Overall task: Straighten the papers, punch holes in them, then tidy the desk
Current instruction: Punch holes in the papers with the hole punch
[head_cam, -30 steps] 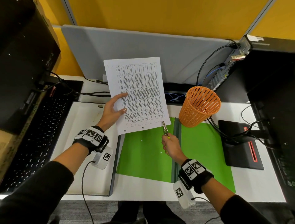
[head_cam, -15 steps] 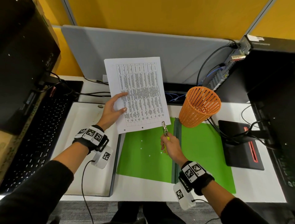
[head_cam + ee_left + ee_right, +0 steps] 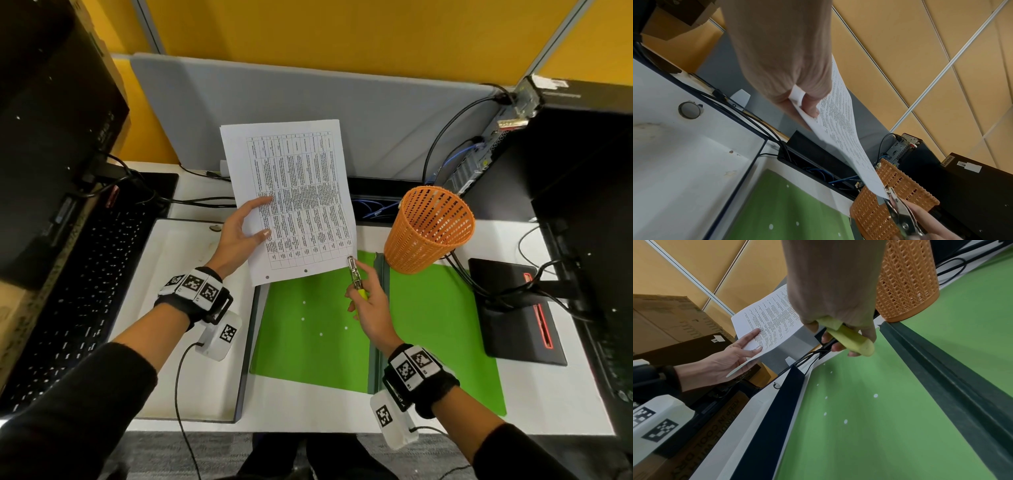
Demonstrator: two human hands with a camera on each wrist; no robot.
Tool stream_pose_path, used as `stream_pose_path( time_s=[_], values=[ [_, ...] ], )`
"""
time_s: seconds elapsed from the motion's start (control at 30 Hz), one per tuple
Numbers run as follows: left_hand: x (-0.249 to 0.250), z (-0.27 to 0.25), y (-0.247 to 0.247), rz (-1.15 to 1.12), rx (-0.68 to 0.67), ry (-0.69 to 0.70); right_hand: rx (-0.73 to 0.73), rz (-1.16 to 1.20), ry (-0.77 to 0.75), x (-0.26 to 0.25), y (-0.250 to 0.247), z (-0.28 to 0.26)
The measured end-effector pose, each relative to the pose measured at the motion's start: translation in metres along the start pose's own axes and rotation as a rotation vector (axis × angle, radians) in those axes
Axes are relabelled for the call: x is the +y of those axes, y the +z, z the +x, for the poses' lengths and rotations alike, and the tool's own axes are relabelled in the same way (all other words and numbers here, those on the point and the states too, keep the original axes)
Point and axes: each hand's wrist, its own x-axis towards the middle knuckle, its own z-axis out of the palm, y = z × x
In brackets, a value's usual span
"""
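A: What lies nearest to the person?

B: The open green plastic folder point(image 3: 308, 318) lies flat on the white counter point(image 3: 308, 414), with small white paper dots point(image 3: 321, 334) scattered on it. Above it the right hand point(image 3: 371, 308) has its fingers curled round the yellow-green handles of a small metal hand punch point(image 3: 354, 274). The head of the punch sits at the lower right corner of the papers.

A: And the papers?

B: The thin stack of white printed sheets point(image 3: 294, 195) is held up in the air, tilted, over the far edge of the folder. The left hand point(image 3: 239, 236) pinches its left edge, thumb in front. Two holes already show along the bottom edge.

A: How will it handle?

B: I think light and floppy; the free corner can sag or slip from the punch, so it is better to hold near the punched edge.

A: Behind?

B: An orange plastic mesh basket point(image 3: 430, 229) stands on the folder's far right part.
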Motion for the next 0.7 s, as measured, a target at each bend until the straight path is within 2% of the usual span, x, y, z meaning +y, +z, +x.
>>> stream_pose_path(
  time_s=[0.47,0.7],
  values=[
    [-0.0068,0.0017,-0.0060,0.022,0.011,-0.027,-0.097,-0.050,0.037,0.0009,-0.0043,0.0012],
    [-0.0083,0.0031,-0.0063,0.039,0.007,-0.029,-0.074,-0.030,0.001,0.0041,-0.0051,0.0020]
  ],
)
